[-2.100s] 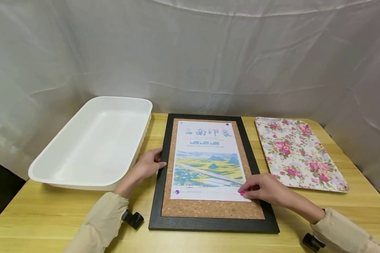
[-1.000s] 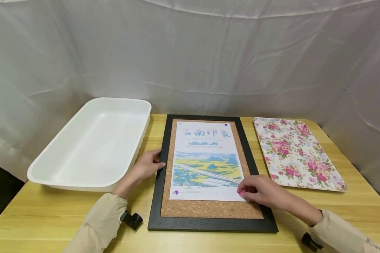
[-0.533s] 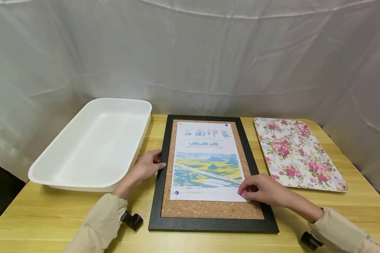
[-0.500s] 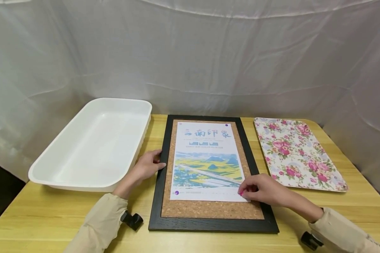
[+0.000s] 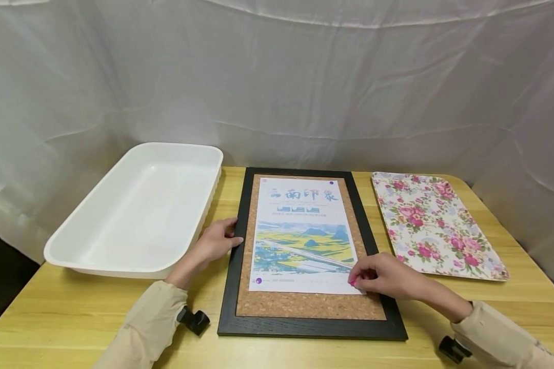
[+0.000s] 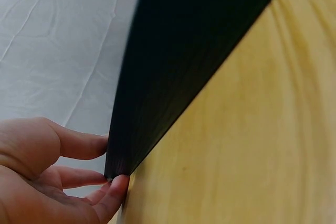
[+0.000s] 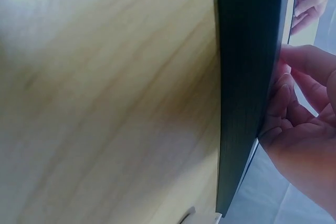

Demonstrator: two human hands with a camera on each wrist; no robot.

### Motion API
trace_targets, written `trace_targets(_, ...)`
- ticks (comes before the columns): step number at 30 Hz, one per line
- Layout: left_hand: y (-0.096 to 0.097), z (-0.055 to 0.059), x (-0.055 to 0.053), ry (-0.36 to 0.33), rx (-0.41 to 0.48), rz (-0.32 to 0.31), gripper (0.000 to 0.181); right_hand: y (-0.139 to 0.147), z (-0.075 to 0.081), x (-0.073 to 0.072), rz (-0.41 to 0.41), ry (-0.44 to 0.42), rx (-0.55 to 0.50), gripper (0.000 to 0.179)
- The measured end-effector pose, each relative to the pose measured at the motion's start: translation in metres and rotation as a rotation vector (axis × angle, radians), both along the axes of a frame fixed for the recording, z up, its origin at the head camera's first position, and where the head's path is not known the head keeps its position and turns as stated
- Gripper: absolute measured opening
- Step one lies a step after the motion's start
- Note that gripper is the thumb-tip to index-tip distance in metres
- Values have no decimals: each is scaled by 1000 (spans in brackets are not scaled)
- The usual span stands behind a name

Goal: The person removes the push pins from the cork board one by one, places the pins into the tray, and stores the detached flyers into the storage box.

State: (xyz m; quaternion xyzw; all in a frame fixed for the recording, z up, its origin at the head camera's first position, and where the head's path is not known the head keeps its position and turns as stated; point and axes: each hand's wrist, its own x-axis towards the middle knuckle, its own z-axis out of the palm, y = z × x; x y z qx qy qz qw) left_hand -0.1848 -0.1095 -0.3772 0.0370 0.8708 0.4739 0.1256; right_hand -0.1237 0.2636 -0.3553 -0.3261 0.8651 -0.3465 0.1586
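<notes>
1. The right hand (image 5: pixel 390 277) pinches a small pink pin (image 5: pixel 352 283) between thumb and finger, near the bottom right corner of the paper (image 5: pixel 304 246).
2. The left hand (image 5: pixel 216 241) holds the left edge of the black frame (image 5: pixel 311 328) with thumb and fingertips. How hard, I cannot tell.
3. The paper lies on the brown cork (image 5: pixel 311 306) inside the frame, and the frame lies flat on the table (image 5: pixel 83 318).
4. To do this well, I think the pin should go straight down with a firm push, not slanted.
5. The paper should be flat and the frame still. The pin's point is hidden and may be sharp, so careful fingers are best.
6. The paper looks thin and smooth. The cork looks speckled and crumbly, and I guess it is soft enough for pins.
7. A round purple pin (image 5: pixel 259 281) sits at the paper's bottom left.
8. The white tub (image 5: pixel 51 251) is deep, with rounded corners. The flowery tray (image 5: pixel 438 225) is flat. Silky grey cloth (image 5: pixel 281 77) hangs behind.
</notes>
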Motion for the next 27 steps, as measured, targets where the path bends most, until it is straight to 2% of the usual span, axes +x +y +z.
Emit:
trace_targets(7, 0, 0, 0, 9, 2, 0, 57, 0, 0, -1, 2, -22, -8, 11)
trace_targets(12, 0, 0, 1, 12, 0, -1, 57, 0, 2, 0, -9, -98, -37, 10)
trace_targets(19, 0, -1, 1, 7, 1, -1, 58, 7, 0, 0, -93, -155, -74, 16)
trace_targets(27, 0, 0, 1, 6, 7, -4, 58, 8, -4, -1, -159, -175, -90, 11)
